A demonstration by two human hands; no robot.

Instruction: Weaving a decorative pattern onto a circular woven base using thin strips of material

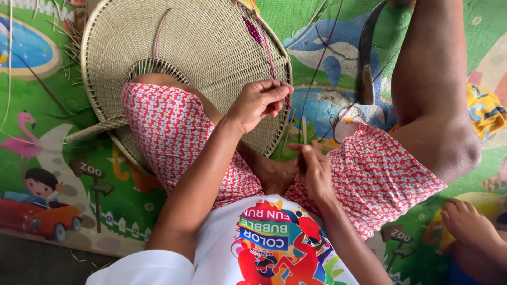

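A round woven tray of pale straw lies over my left thigh, with purple stitches along its right rim. My left hand is at that rim, its fingertips pinched on a thin purple strand that runs up and away across the mat. My right hand rests low between my thighs, its fingers closed around a thin pale strip that sticks up from them. Both legs wear red flowered shorts.
A curved knife with a wooden handle lies on the colourful play mat beside my right leg. Loose straw strips lie at the tray's left. Another person's foot is at the bottom right, and yellow cloth at the right edge.
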